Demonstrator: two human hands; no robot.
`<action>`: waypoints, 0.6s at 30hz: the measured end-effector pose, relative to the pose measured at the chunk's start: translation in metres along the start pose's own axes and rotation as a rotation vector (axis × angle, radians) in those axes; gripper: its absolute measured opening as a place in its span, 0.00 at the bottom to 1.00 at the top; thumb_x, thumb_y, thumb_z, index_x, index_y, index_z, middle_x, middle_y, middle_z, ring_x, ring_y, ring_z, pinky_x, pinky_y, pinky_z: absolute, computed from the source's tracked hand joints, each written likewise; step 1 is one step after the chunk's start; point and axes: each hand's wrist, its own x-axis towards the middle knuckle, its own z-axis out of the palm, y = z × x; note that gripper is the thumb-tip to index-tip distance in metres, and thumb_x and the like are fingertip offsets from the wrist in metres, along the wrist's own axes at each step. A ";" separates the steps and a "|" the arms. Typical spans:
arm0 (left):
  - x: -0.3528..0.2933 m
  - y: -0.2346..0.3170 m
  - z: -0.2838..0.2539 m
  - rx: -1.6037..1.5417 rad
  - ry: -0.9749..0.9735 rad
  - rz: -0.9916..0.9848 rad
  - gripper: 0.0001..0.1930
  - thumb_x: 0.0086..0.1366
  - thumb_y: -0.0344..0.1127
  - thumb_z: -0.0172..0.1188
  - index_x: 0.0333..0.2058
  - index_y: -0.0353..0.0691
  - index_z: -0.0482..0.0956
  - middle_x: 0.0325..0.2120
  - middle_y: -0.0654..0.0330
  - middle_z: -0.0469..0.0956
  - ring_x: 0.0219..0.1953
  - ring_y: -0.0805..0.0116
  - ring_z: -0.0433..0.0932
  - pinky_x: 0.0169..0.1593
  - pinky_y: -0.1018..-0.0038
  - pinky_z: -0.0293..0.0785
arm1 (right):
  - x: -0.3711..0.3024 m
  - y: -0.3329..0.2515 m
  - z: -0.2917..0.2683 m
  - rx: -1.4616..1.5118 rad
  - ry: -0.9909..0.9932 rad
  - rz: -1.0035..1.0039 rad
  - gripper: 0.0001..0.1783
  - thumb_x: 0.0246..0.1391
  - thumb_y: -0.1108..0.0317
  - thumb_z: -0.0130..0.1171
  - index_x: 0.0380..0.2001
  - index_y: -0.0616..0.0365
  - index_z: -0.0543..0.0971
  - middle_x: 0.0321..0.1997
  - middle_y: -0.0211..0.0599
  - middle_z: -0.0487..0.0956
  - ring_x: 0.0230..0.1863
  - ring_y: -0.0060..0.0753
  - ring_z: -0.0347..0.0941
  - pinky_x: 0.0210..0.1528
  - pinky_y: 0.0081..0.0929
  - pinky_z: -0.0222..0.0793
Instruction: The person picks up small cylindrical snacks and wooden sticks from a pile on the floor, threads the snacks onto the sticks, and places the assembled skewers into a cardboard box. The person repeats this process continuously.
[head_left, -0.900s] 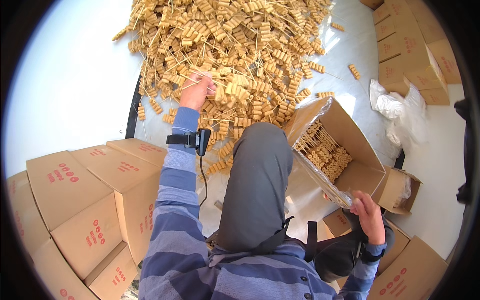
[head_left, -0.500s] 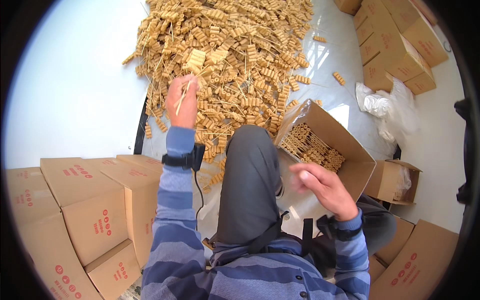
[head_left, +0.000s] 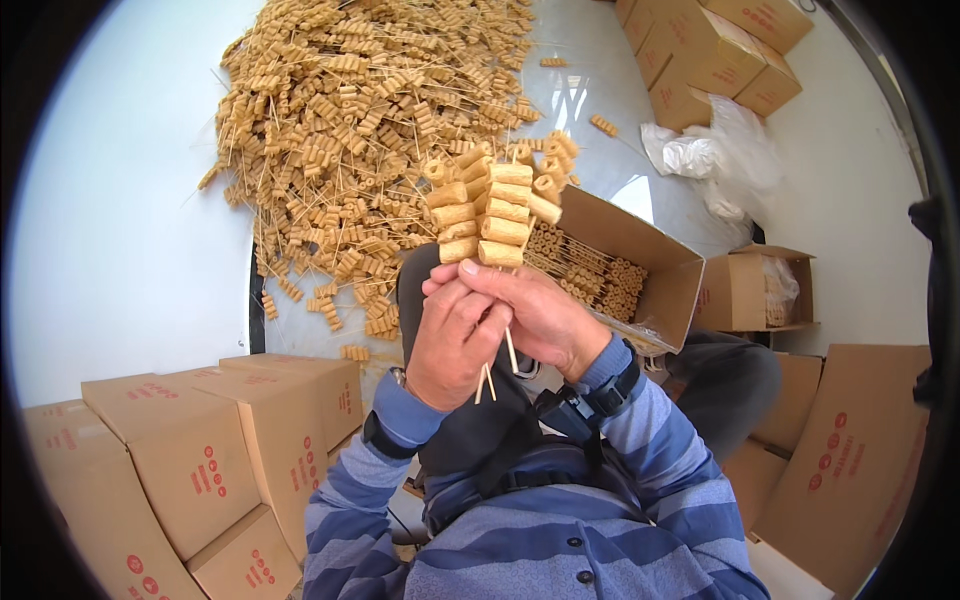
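Both my hands meet in front of my lap around several wooden skewers threaded with short golden-brown food rolls. My left hand [head_left: 455, 335] is closed on the skewer sticks, whose bare ends poke out below the fingers. Pressed against it, my right hand [head_left: 545, 310] is closed on the sticks too, its thumb lying across them. The skewered rolls [head_left: 505, 215] stand up above my fingers in a fan. Behind them on the floor spreads a large heap of the same skewers [head_left: 340, 130]. An open cardboard box [head_left: 650, 240] beside my knee holds skewers in packed rows.
Closed cartons [head_left: 180, 430] are stacked at my left, and more cartons [head_left: 700, 50] stand at the far right. A small open box [head_left: 735, 290] and a crumpled clear plastic bag [head_left: 715, 160] lie on the right. Near my right leg leans a large carton [head_left: 845, 450].
My left hand has come back from the heap with skewers. My right hand has moved from beside the open box to join it, and both now hold the bunch.
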 end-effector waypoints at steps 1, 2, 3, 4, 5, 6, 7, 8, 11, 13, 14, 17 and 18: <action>-0.001 0.005 0.000 0.009 -0.056 0.013 0.21 0.56 0.26 0.60 0.51 0.35 0.77 0.49 0.52 0.75 0.56 0.51 0.73 0.60 0.57 0.67 | -0.005 -0.001 -0.003 0.014 0.017 0.009 0.22 0.72 0.57 0.48 0.53 0.66 0.75 0.54 0.43 0.79 0.54 0.34 0.78 0.56 0.31 0.76; -0.002 0.009 0.000 0.034 -0.095 0.024 0.22 0.56 0.26 0.60 0.52 0.36 0.76 0.50 0.52 0.75 0.57 0.52 0.73 0.61 0.57 0.66 | -0.011 0.000 -0.004 0.010 0.027 -0.028 0.21 0.72 0.58 0.48 0.53 0.66 0.76 0.53 0.43 0.80 0.54 0.34 0.78 0.56 0.31 0.76; -0.003 0.014 -0.002 0.060 -0.133 0.034 0.23 0.56 0.27 0.60 0.53 0.36 0.75 0.50 0.52 0.74 0.57 0.52 0.73 0.62 0.57 0.65 | -0.016 0.002 -0.006 0.001 0.054 -0.049 0.20 0.72 0.58 0.48 0.52 0.65 0.76 0.53 0.43 0.80 0.53 0.34 0.78 0.56 0.31 0.76; -0.003 0.018 -0.003 0.086 -0.171 0.041 0.23 0.57 0.27 0.60 0.54 0.37 0.75 0.51 0.51 0.74 0.58 0.52 0.72 0.64 0.56 0.63 | -0.022 0.003 -0.008 -0.008 0.069 -0.077 0.19 0.72 0.59 0.48 0.52 0.65 0.76 0.52 0.42 0.80 0.53 0.34 0.78 0.56 0.31 0.76; -0.004 0.022 -0.005 0.065 -0.231 0.028 0.26 0.57 0.27 0.60 0.57 0.38 0.72 0.56 0.51 0.71 0.62 0.53 0.69 0.67 0.55 0.59 | -0.026 0.004 -0.009 -0.028 0.089 -0.099 0.19 0.72 0.60 0.48 0.50 0.65 0.77 0.50 0.42 0.81 0.52 0.33 0.79 0.55 0.30 0.76; -0.005 0.026 -0.008 0.058 -0.281 0.046 0.27 0.58 0.27 0.59 0.58 0.39 0.71 0.58 0.50 0.69 0.63 0.53 0.68 0.68 0.54 0.58 | -0.031 0.003 -0.011 -0.101 0.122 -0.105 0.18 0.72 0.60 0.47 0.50 0.65 0.77 0.50 0.42 0.81 0.52 0.33 0.79 0.56 0.30 0.76; -0.006 0.030 -0.012 0.059 -0.334 0.064 0.28 0.58 0.27 0.59 0.60 0.40 0.69 0.59 0.50 0.68 0.64 0.52 0.66 0.69 0.54 0.57 | -0.035 0.002 -0.013 -0.167 0.138 -0.119 0.18 0.72 0.59 0.47 0.50 0.64 0.77 0.50 0.41 0.81 0.51 0.33 0.79 0.56 0.30 0.76; -0.008 0.035 -0.018 0.061 -0.395 0.070 0.30 0.58 0.27 0.59 0.61 0.41 0.68 0.61 0.50 0.66 0.65 0.52 0.65 0.69 0.53 0.55 | -0.039 0.001 -0.015 -0.234 0.157 -0.131 0.18 0.73 0.59 0.47 0.49 0.64 0.77 0.50 0.41 0.81 0.51 0.32 0.78 0.57 0.31 0.75; -0.011 0.048 -0.033 0.075 -0.445 0.051 0.31 0.58 0.27 0.58 0.63 0.45 0.67 0.63 0.50 0.64 0.68 0.49 0.61 0.70 0.53 0.53 | -0.056 -0.007 -0.024 -0.199 0.244 -0.131 0.17 0.73 0.58 0.47 0.45 0.62 0.77 0.37 0.36 0.82 0.36 0.27 0.78 0.36 0.23 0.74; -0.009 0.051 -0.039 -0.013 -0.571 -0.194 0.31 0.59 0.28 0.60 0.62 0.42 0.66 0.64 0.47 0.62 0.68 0.45 0.60 0.70 0.53 0.53 | -0.072 -0.011 -0.031 -0.215 0.196 -0.159 0.16 0.73 0.58 0.46 0.43 0.60 0.76 0.21 0.28 0.73 0.19 0.22 0.69 0.19 0.18 0.59; -0.007 0.048 -0.041 -0.307 -0.277 -0.284 0.31 0.65 0.34 0.62 0.65 0.37 0.62 0.65 0.45 0.62 0.69 0.45 0.59 0.71 0.53 0.53 | -0.080 -0.011 -0.033 -0.179 0.176 -0.100 0.17 0.73 0.57 0.46 0.44 0.60 0.76 0.20 0.27 0.71 0.18 0.21 0.67 0.19 0.18 0.58; 0.006 0.040 -0.031 -1.034 -0.047 -0.740 0.37 0.73 0.46 0.56 0.70 0.33 0.49 0.69 0.44 0.56 0.72 0.51 0.55 0.71 0.55 0.54 | -0.103 -0.006 -0.035 -0.088 0.057 -0.016 0.18 0.73 0.57 0.47 0.46 0.62 0.75 0.17 0.24 0.64 0.14 0.18 0.59 0.18 0.19 0.54; 0.011 0.039 -0.025 -1.180 -0.036 -0.743 0.39 0.72 0.48 0.57 0.70 0.33 0.48 0.69 0.44 0.55 0.72 0.51 0.55 0.71 0.55 0.54 | -0.106 -0.003 -0.035 -0.086 0.016 -0.020 0.18 0.73 0.57 0.47 0.46 0.62 0.75 0.17 0.24 0.64 0.15 0.18 0.60 0.18 0.18 0.54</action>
